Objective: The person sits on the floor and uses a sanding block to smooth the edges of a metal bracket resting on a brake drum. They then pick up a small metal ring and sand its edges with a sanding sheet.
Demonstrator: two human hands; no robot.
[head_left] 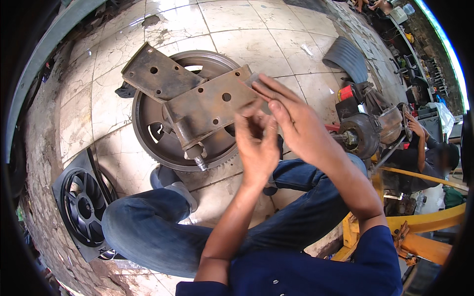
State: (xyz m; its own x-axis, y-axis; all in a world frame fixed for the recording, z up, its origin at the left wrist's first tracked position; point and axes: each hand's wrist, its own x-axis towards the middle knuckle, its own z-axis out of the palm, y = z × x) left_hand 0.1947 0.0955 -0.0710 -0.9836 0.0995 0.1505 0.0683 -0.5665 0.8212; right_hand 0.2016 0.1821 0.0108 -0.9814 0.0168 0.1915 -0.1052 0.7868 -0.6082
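A rusty steel bracket point(217, 106) with several bolt holes lies on a large toothed flywheel point(143, 126). Its front corner carries a short tube with a bolt point(200, 163) sticking out. A second rusty bracket point(163, 71) rests beside it on the wheel's far left. At the bracket's right end my right hand point(291, 116) grips a small thin grey sheet point(254, 79) between its long fingers and thumb. My left hand point(257, 143) is just left of it, over the bracket's near right edge, loosely curled with thumb and fingers apart; its fingertips are slightly blurred.
A black cooling fan point(84, 207) in its frame stands at lower left. On the right are a greasy axle housing point(363, 130), a curved black sheet point(348, 59) and yellow steel frames point(429, 219). Another person point(429, 158) works there. My bent legs point(158, 229) flank the wheel.
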